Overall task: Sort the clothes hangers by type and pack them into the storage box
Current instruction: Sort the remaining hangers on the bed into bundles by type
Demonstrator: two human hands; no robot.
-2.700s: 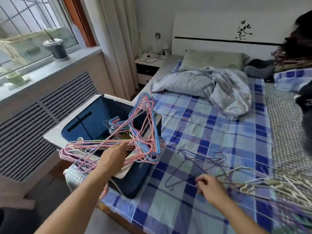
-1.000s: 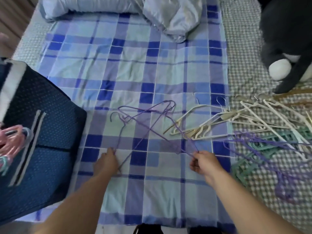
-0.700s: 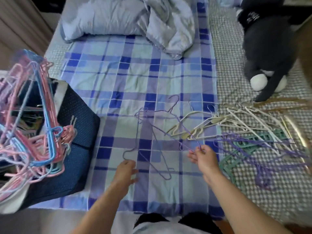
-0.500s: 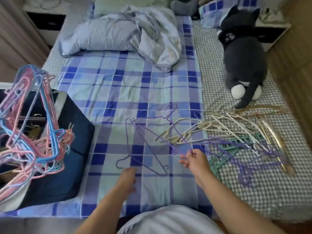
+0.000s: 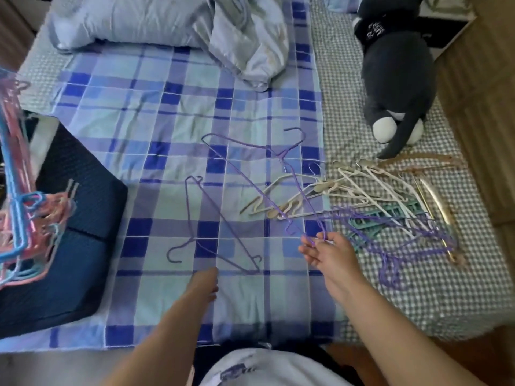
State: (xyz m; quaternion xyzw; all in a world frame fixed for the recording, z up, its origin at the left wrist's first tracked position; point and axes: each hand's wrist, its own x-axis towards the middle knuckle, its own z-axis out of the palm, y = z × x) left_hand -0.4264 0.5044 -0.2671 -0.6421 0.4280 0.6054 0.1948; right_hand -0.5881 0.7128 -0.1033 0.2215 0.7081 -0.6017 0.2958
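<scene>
Two purple wire hangers are lying loose on the blue plaid sheet [image 5: 156,112], and the person is gathering them as one type. The nearer purple hanger [image 5: 214,232] is lying flat at the middle of the sheet with its hook pointing near-left. The left hand [image 5: 203,282] is resting just at its near corner, the fingers curled down toward the sheet and not visibly closed on the wire; whether they are touching it cannot be told. The right hand [image 5: 326,252] is pinching a corner of the farther purple hanger [image 5: 267,174] between its fingertips, with the other fingers spread apart, so the wire is running away from the hand toward the far side.

To do this step well, the person is probably best off laying one hanger on the other with the hooks facing the same way before lifting, so they stack neatly. That held hanger is crossing the cream hangers [image 5: 320,193], and more purple hangers [image 5: 395,240] are tangled with green ones [image 5: 390,215] on the right, so a slow pull is likely needed to avoid snagging. The dark blue storage box [image 5: 80,246] is sitting at the left edge, with pink and blue hangers [image 5: 25,213] already heaped in it.
</scene>
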